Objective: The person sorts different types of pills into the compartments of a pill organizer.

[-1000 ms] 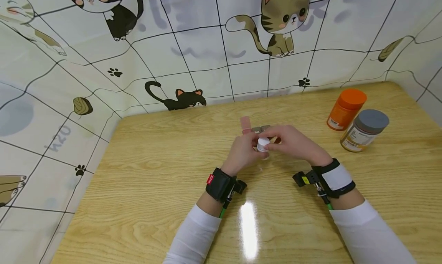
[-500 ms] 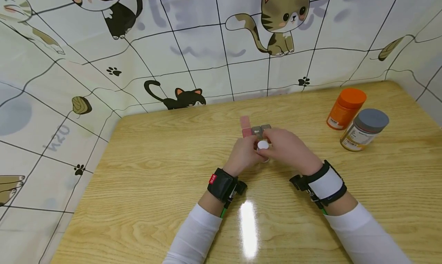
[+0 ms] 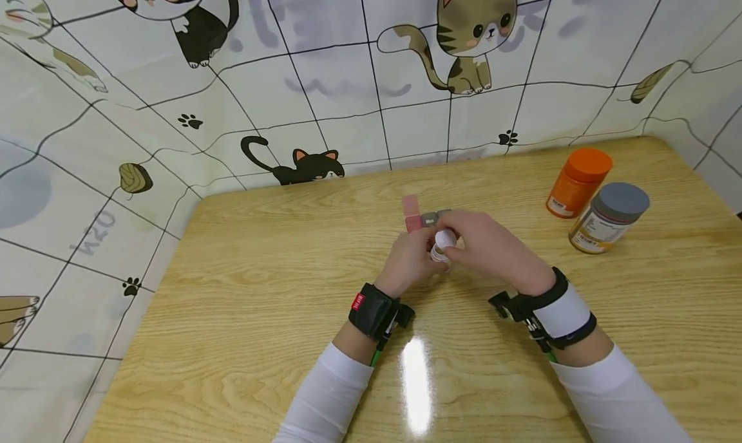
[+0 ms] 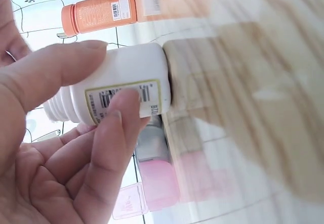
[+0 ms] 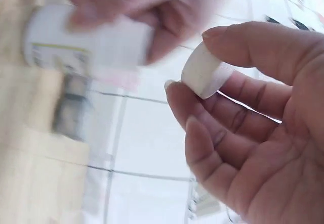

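Observation:
A small white bottle (image 4: 134,64) stands on the table, its threaded neck bare in the left wrist view. My left hand (image 3: 407,261) grips it, thumb on one side and fingers on the other, over a yellow-edged label. My right hand (image 3: 489,248) pinches the white cap (image 5: 202,75) between thumb and fingers, apart from the bottle's neck in the right wrist view. Just behind the hands lies a pill organizer (image 3: 413,223) with pink and grey compartments; its pink lid (image 3: 410,205) is raised. The right hand hides part of the organizer.
An orange bottle (image 3: 580,182) and a jar with a grey lid (image 3: 610,217) stand close together at the back right of the wooden table (image 3: 261,288). A cat-patterned sheet (image 3: 348,82) hangs behind the table.
Half a second ago the cap sat over the bottle's mouth under my right fingers. Now it is lifted and tilted off the neck. The left hand has barely moved.

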Motion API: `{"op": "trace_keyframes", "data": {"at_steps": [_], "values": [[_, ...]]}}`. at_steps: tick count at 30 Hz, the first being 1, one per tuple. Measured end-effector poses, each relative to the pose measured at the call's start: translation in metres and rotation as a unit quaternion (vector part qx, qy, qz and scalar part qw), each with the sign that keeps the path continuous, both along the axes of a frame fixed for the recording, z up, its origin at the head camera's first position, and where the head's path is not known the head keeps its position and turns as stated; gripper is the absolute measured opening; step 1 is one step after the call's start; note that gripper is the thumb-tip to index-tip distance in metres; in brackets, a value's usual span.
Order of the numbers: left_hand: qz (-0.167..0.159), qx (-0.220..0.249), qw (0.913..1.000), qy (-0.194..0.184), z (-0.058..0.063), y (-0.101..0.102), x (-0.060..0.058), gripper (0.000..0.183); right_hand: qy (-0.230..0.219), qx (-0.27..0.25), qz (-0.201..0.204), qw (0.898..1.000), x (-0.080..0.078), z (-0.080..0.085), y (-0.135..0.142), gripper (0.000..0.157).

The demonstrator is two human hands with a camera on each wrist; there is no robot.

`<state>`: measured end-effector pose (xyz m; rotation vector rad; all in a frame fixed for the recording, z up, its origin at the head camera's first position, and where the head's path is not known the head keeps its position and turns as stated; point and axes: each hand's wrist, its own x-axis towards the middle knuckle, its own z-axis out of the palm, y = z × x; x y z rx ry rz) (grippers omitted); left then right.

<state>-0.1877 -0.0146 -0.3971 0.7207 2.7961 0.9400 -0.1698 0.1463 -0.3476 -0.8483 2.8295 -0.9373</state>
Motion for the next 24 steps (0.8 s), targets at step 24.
{"op": "trace_keyframes", "data": {"at_steps": [24], "values": [[0.026,-0.013,0.9995,-0.015,-0.001,0.004,0.004,0.024,-0.005,0.030,-0.246,0.969,0.055,-0.046,0.174,0.040]]}}
